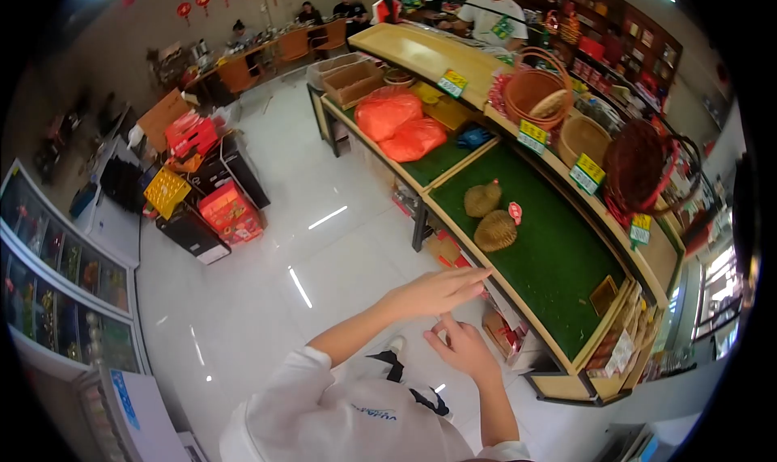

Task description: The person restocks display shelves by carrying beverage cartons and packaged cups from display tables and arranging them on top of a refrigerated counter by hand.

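My left hand (437, 292) is held flat in front of me, fingers stretched out together toward the display stand, with nothing in it. Just below, my right hand (468, 350) points a finger up at the left palm, its thumb held apart. It holds nothing; whether the fingertip touches the palm I cannot tell. Beyond my hands is the stand's green-lined shelf (550, 280). Two spiky durians lie on it: a nearer durian (495, 231) with a red tag (515, 212) at its stem, and a second durian (482, 199) behind it.
Red plastic bags (390, 116) and a cardboard box (353, 84) occupy the stand's left part. Baskets (537, 98) with price cards line its upper ledge. Stacked boxes (231, 211) stand on the floor at left, near a glass-door fridge (65, 292). A person (490, 17) stands behind the stand.
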Tool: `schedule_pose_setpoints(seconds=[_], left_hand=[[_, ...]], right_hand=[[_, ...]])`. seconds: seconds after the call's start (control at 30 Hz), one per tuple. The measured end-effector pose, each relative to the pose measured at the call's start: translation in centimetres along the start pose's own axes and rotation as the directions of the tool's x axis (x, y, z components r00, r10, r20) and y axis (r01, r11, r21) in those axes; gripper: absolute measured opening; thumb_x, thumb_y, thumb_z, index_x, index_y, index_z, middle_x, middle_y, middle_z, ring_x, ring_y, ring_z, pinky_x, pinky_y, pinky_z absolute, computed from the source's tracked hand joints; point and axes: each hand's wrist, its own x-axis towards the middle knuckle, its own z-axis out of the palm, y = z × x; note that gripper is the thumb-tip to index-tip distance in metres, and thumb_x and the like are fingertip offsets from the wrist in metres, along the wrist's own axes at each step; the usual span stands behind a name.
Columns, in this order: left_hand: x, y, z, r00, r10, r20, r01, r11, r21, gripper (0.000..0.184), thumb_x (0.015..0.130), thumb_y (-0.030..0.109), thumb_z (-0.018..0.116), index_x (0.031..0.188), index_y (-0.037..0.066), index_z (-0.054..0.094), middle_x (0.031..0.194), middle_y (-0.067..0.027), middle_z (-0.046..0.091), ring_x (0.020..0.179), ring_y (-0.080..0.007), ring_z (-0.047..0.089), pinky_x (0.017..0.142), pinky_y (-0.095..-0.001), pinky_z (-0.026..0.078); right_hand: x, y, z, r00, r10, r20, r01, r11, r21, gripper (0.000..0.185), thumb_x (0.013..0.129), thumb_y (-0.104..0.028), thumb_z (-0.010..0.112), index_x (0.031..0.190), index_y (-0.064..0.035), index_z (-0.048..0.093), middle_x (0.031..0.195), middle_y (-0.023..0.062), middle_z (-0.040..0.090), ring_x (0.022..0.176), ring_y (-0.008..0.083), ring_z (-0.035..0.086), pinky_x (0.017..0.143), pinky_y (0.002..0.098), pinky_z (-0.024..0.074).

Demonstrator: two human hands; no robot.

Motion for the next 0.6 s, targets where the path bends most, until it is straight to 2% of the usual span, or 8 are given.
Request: schedule_pose_setpoints(seconds=[0.03,0.1,0.13,0.23,0.33,0.43,0.5,0.6], left_hand=[[0.6,-0.9,-0.9,0.995,-0.095,-0.009,0.096,0.99,0.102,0.05,0.095,0.021,0.046,0.14,0.002,0.036,0.142,-0.0174,0.039,0.128,-0.0335,0.041,0.107,-0.0411,0.032],[2.5,-3.7,-3.5,0.864,0.358,-0.354,-0.214,0.898,0.384,0.053,0.096,0.026,0.043,0.14,-0.001,0.033,0.145,-0.0169,0.036,0.133,-0.0349,0.034,0.108,-0.0425,0.029],[2.6,-3.3,-5.2,0.829,0.291,-0.477,-0.112,0.923,0.368,0.058,0.096,0.032,0.041,0.142,-0.002,0.028,0.148,-0.0159,0.031,0.135,-0.0356,0.029,0.111,-0.0414,0.023],[3.2,-4.8,-10.2,0.646,0.52,-0.559,-0.329,0.851,0.41,0.077,0.096,0.05,0.035,0.147,-0.002,0.011,0.151,-0.022,0.018,0.139,-0.0342,0.022,0.111,-0.0428,0.02],[2.5,-3.0,-12.2,0.657,0.514,-0.552,-0.274,0.845,0.46,0.077,0.096,0.05,0.035,0.147,-0.001,0.006,0.151,-0.023,0.017,0.14,-0.0344,0.019,0.111,-0.0423,0.023],[2.8,-2.3,-12.5,0.461,0.693,-0.553,-0.316,0.711,0.628,0.074,0.097,0.043,0.035,0.147,-0.002,0.004,0.136,-0.0225,0.042,0.123,-0.032,0.045,0.101,-0.04,0.037],[2.3,-1.3,-11.8,0.611,0.36,-0.705,-0.301,0.929,0.214,0.072,0.096,0.027,0.042,0.147,-0.001,0.0,0.101,-0.0141,0.056,0.083,-0.0184,0.056,0.081,-0.0306,0.045],[3.0,-0.7,-11.4,0.483,0.464,-0.742,-0.203,0.884,0.42,0.077,0.09,0.005,0.049,0.146,-0.002,-0.003,0.076,-0.0039,0.048,0.061,-0.0083,0.04,0.055,-0.0178,0.035]], right_hand=[[1.1,0.2,0.1,1.0,0.004,0.022,-0.004,1.0,0.004,0.053,0.085,-0.022,0.062,0.133,-0.0095,0.044,0.078,0.0097,0.065,0.051,0.0255,0.056,0.055,0.0341,0.0466],[2.4,1.6,0.4,0.997,0.046,-0.062,-0.047,0.999,-0.017,0.064,0.085,-0.022,0.062,0.141,-0.0124,0.035,0.08,0.01,0.065,0.051,0.0233,0.056,0.055,0.0322,0.0468],[3.2,2.3,0.6,0.996,0.064,-0.062,-0.064,0.998,-0.002,0.064,0.085,-0.022,0.062,0.141,-0.0124,0.035,0.08,0.01,0.065,0.051,0.0233,0.056,0.055,0.0322,0.0468],[3.5,5.5,1.7,0.958,0.273,-0.088,-0.27,0.962,0.051,0.065,0.085,-0.021,0.061,0.144,-0.0154,0.033,0.081,0.0098,0.065,0.05,0.0194,0.054,0.055,0.0309,0.0462],[2.9,9.6,3.1,0.94,0.31,-0.142,-0.308,0.951,0.036,0.059,0.085,-0.019,0.061,0.14,-0.0129,0.038,0.078,0.0104,0.064,0.05,0.0198,0.054,0.054,0.0305,0.0457],[2.1,12.6,3.8,0.894,0.429,-0.13,-0.419,0.903,0.098,0.052,0.086,-0.018,0.061,0.134,-0.0098,0.044,0.076,0.0118,0.064,0.05,0.0212,0.054,0.054,0.0316,0.046],[1.1,14.8,4.3,0.861,0.493,-0.121,-0.482,0.869,0.111,0.05,0.086,-0.021,0.06,0.132,-0.0092,0.045,0.078,0.0139,0.064,0.055,0.0256,0.058,0.058,0.0345,0.0474],[-0.6,18.8,6.1,0.838,0.53,-0.131,-0.522,0.848,0.098,0.047,0.086,-0.023,0.06,0.128,-0.0077,0.047,0.079,0.0162,0.065,0.061,0.029,0.062,0.061,0.0368,0.0487]])
